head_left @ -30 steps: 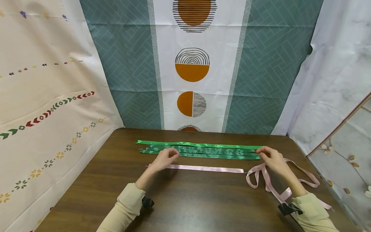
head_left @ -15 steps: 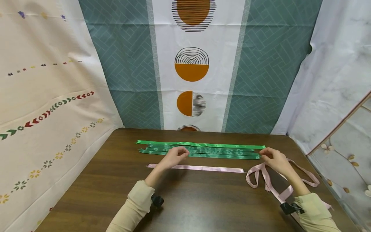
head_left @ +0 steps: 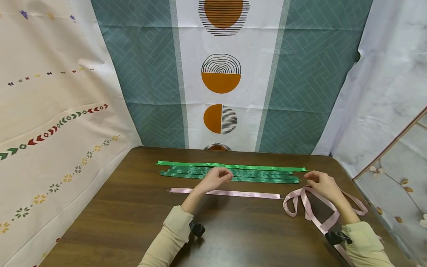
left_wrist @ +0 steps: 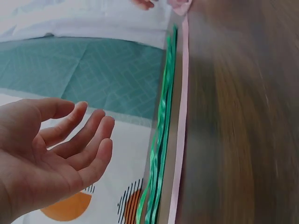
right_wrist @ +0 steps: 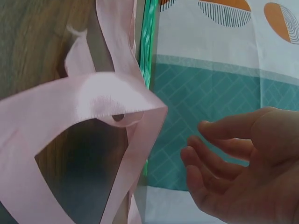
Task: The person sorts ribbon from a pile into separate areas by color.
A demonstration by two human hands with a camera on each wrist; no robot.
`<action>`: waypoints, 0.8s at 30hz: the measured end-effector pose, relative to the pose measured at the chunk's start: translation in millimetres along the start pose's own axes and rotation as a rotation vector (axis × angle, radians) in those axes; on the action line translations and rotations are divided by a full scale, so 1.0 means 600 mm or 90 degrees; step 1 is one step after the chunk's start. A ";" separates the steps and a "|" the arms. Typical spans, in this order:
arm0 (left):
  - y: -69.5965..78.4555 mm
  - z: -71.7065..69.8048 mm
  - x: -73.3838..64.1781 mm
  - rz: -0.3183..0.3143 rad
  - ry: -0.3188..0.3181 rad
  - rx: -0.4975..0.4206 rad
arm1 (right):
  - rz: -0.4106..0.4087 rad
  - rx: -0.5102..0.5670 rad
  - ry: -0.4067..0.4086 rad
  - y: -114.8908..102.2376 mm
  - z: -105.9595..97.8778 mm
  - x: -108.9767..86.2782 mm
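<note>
My left hand (head_left: 213, 180) hovers above the green ribbons, fingers loosely curved with nothing between them, as the left wrist view also shows. A bright green ribbon (head_left: 260, 167) lies straight at the back, and darker green ribbons (head_left: 260, 180) run side by side in front of it. Closer to me is a straight pink ribbon strip (head_left: 247, 194). At the right, my right hand (head_left: 323, 184) hangs beyond the ends of the green ribbons, its relaxed fingers bare in the right wrist view. A loose, looped pink ribbon (right_wrist: 112, 93) is below and beside that wrist.
The brown wooden table (head_left: 240, 230) ends at a patterned cloth backdrop (head_left: 150, 74). A cream embroidered cloth (head_left: 66, 148) hangs at the left and a white marbled cloth (head_left: 383, 111) at the right. Each wrist wears a small black camera (head_left: 197, 228).
My left hand has moved right above the green ribbons. My right hand has shifted slightly right, off the bright green ribbon's end. The loose pink ribbon's loop by the right wrist has changed shape.
</note>
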State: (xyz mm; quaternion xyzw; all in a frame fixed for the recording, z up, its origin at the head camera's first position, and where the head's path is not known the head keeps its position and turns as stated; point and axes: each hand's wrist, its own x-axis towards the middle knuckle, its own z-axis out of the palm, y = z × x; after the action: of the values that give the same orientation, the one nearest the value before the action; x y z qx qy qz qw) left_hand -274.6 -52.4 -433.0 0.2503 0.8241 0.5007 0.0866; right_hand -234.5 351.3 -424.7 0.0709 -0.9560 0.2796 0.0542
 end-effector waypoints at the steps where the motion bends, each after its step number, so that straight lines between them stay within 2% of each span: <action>1: 0.003 0.003 0.002 0.001 -0.004 -0.007 | 0.001 0.002 0.000 0.002 -0.001 -0.001; 7: 0.013 0.029 0.016 0.007 -0.033 -0.032 | 0.001 0.000 -0.003 0.013 -0.006 0.000; 16: 0.025 0.082 0.040 0.005 -0.086 -0.058 | 0.000 -0.028 0.008 0.031 -0.011 0.007; 19: 0.030 0.096 0.046 0.003 -0.090 -0.063 | 0.006 -0.030 0.001 0.036 -0.013 0.008; 24: 0.034 0.117 0.055 0.002 -0.072 -0.079 | 0.017 -0.031 0.001 0.039 -0.017 0.005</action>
State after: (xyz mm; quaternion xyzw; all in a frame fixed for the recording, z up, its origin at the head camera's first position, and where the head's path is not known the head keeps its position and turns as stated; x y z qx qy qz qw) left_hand -268.8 26.9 -445.5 0.2734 0.7848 0.5362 0.1476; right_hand -240.8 375.7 -427.9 0.0564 -0.9632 0.2573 0.0529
